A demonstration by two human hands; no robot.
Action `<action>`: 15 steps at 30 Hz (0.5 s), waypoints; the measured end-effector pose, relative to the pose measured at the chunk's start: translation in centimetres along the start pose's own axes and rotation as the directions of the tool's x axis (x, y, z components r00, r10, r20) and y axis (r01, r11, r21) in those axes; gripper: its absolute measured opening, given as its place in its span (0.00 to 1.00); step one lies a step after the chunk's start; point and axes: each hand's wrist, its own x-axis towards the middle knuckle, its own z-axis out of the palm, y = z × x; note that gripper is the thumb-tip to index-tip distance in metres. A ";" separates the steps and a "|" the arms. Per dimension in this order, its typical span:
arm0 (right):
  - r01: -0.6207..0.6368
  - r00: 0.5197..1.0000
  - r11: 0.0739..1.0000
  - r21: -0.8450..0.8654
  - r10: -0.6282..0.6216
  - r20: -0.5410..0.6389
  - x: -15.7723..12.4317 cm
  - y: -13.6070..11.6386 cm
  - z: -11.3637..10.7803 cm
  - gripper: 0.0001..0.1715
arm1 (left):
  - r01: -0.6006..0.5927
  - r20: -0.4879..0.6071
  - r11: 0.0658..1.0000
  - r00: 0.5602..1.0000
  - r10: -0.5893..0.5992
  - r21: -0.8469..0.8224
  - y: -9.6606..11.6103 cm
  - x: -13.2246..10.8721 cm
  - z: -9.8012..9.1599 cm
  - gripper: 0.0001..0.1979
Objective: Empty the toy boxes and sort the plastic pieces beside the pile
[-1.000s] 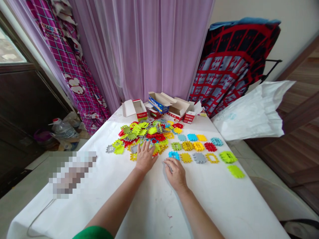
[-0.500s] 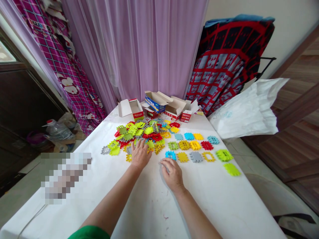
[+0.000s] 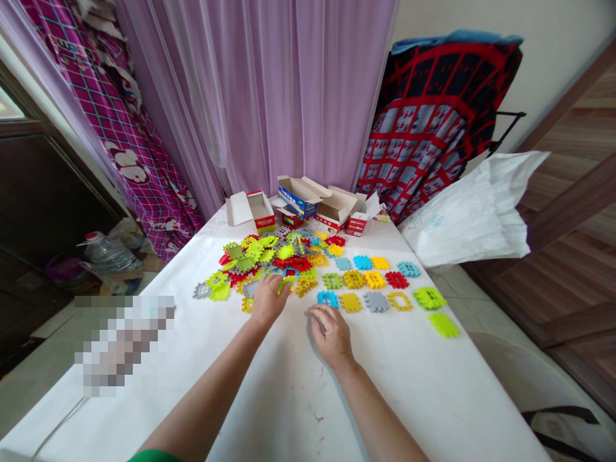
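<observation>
My left hand is at the near edge of a mixed pile of notched plastic building pieces. Its fingers are closed on a yellow-green building piece, which is partly covered by the hand. Lower and to the right, my right hand rests on the white tabletop, fingers loosely bent and thumb apart, with nothing visible in it. Just beyond its fingers lies a blue square-holed piece. A yellow piece, a grey piece and a yellow frame continue that row.
More sorted pieces lie behind, including a red one and a lime stack. Open cardboard boxes, one blue, stand at the far edge. A white bag is at the right. A pixelated object lies left.
My left hand's spread fingers have drawn together around a yellow-green piece at the pile's edge. My right hand stays in place. The whole view has shifted slightly.
</observation>
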 end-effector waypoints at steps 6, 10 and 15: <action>0.025 0.999 0.999 -0.048 -0.026 -0.040 -0.1 0.0 0.1 0.25 | 0.243 0.262 0.935 0.949 -0.175 -0.258 -1.3 -3.2 0.5 0.25; 0.053 0.998 0.994 -0.092 -0.048 0.048 0.2 -0.2 -0.8 0.37 | 0.314 0.345 0.881 0.920 -0.188 -0.355 -1.4 -4.0 0.9 0.25; 0.082 0.989 0.985 -0.149 -0.062 0.136 0.7 -0.3 -1.6 0.33 | 0.359 0.393 0.834 0.900 -0.190 -0.419 -1.5 -4.3 1.2 0.24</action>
